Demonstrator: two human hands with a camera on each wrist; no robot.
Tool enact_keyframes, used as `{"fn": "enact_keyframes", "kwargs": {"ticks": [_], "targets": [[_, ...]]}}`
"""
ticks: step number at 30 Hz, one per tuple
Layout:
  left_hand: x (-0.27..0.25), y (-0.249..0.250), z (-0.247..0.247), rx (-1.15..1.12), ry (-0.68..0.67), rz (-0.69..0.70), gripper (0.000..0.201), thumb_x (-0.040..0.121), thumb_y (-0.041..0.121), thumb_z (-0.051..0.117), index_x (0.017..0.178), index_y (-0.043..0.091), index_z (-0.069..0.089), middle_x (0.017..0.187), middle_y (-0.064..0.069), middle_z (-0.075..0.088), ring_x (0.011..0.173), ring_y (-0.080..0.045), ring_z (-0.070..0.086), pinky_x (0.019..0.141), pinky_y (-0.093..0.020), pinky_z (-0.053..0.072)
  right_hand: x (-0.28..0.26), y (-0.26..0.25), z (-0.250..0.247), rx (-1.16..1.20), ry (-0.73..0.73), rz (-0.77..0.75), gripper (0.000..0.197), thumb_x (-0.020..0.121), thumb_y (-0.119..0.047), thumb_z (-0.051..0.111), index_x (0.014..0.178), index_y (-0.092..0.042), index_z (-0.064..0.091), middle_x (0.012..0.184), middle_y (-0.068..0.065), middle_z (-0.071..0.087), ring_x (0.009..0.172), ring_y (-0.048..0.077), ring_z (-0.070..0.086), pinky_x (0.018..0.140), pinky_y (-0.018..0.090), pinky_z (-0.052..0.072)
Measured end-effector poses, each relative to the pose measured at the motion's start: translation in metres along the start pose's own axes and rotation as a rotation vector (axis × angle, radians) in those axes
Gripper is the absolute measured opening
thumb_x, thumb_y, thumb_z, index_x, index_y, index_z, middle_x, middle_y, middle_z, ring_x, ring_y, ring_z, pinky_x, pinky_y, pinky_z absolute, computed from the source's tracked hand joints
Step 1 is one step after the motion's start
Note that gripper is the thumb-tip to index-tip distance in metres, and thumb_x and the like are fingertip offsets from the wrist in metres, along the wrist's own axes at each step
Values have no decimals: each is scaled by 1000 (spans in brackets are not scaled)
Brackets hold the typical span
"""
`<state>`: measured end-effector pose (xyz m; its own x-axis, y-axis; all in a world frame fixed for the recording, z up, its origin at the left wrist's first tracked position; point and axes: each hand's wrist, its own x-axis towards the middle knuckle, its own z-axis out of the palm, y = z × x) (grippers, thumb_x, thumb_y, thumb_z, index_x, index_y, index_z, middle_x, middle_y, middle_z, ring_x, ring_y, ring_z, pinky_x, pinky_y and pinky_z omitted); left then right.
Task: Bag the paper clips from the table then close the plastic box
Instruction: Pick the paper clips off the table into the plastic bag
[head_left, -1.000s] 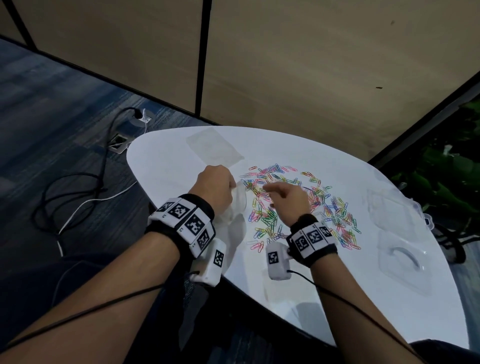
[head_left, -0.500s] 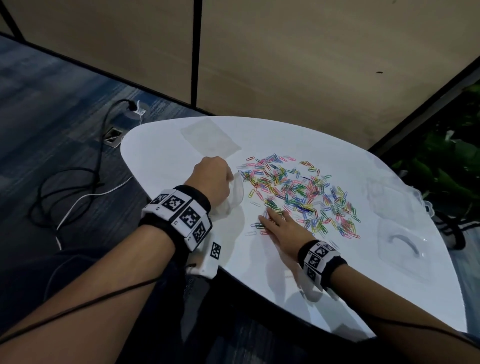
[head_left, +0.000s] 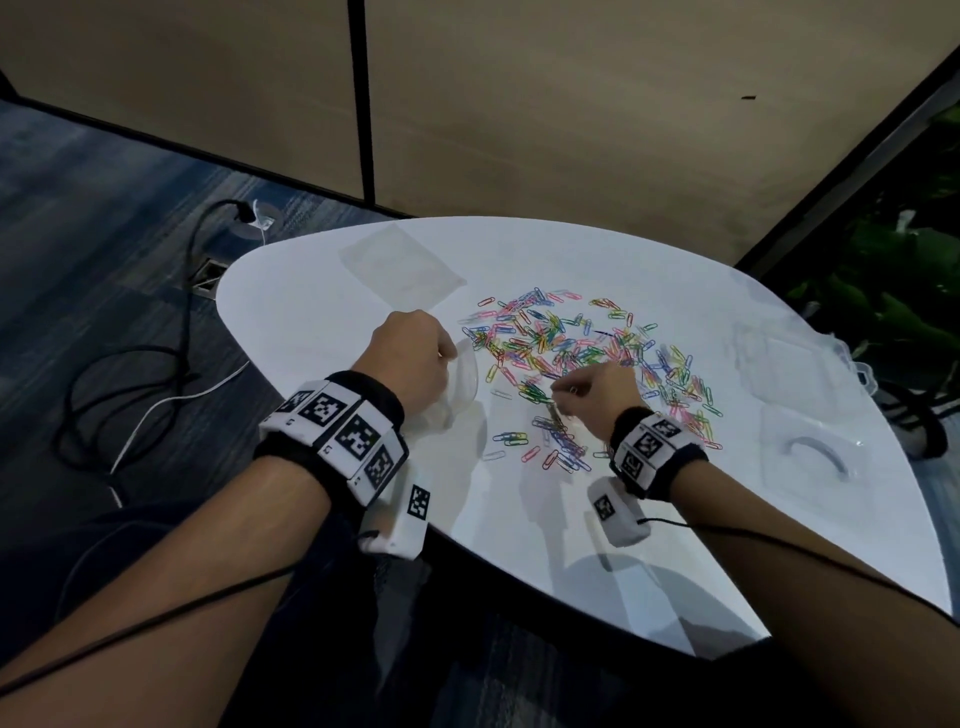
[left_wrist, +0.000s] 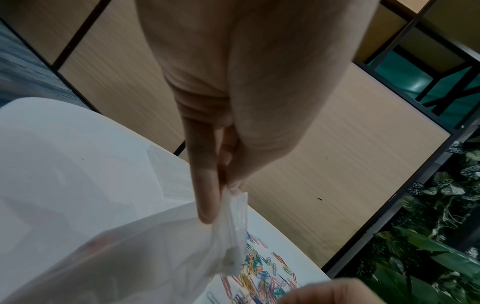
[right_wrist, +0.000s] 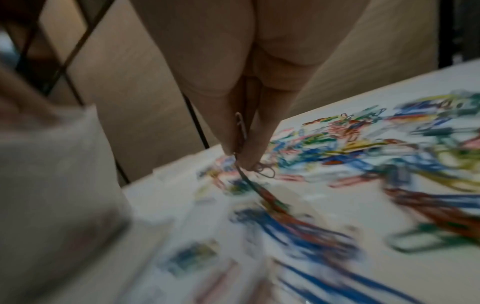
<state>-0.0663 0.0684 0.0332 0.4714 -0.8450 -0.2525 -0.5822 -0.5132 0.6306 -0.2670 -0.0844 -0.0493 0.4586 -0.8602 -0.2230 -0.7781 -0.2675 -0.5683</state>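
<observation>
Several coloured paper clips (head_left: 571, 353) lie scattered on the white table (head_left: 675, 519). My left hand (head_left: 410, 358) pinches the rim of a clear plastic bag (head_left: 457, 384) and holds it upright at the left of the pile; the left wrist view shows the pinched bag (left_wrist: 228, 236) edge. My right hand (head_left: 597, 395) is lifted just above the near side of the pile and pinches a few paper clips (right_wrist: 241, 131) between thumb and fingers, some dangling below. The clear plastic box (head_left: 795, 364) stands at the right, its lid (head_left: 815, 462) nearer me.
A second clear bag (head_left: 400, 265) lies flat at the table's far left. Cables (head_left: 156, 374) run over the blue carpet on the left. A beige partition wall stands behind the table, and green plants (head_left: 893, 291) are at the right.
My right hand, flat on the table by the pile half a second ago, has closed on a few clips and lifted. The left hand has kept holding the bag.
</observation>
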Motion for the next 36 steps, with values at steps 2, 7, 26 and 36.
{"fn": "enact_keyframes", "kwargs": {"ticks": [2, 7, 26, 36], "targets": [[1, 1, 0, -1, -4, 0, 32, 94, 1, 49, 112, 10, 73, 111, -13, 72, 98, -33, 71, 95, -40, 56, -1, -18, -6, 308, -23, 47, 10, 81, -9, 77, 91, -9, 78, 81, 6, 76, 75, 21, 74, 82, 37, 61], [2, 1, 4, -16, -11, 3, 32, 92, 1, 49, 111, 9, 73, 106, -16, 73, 96, -35, 71, 93, -41, 57, -23, -73, -1, 988, -184, 102, 18, 80, 4, 74, 97, 7, 71, 92, 22, 73, 77, 28, 73, 77, 29, 60], [2, 13, 10, 6, -2, 19, 28, 87, -1, 53, 90, 14, 78, 96, -16, 73, 91, -33, 72, 90, -40, 58, -35, -80, 13, 295, -96, -405, 22, 87, -1, 60, 101, -9, 75, 94, 4, 76, 75, 13, 73, 76, 29, 60], [5, 7, 2, -1, 66, -10, 32, 86, 0, 54, 106, 11, 77, 104, -14, 74, 97, -31, 71, 94, -39, 57, -62, 32, 74, -799, -313, -706, 71, 97, -21, 43, 156, -18, 3, 164, 5, -2, 151, 32, 5, 120, 53, 15]]}}
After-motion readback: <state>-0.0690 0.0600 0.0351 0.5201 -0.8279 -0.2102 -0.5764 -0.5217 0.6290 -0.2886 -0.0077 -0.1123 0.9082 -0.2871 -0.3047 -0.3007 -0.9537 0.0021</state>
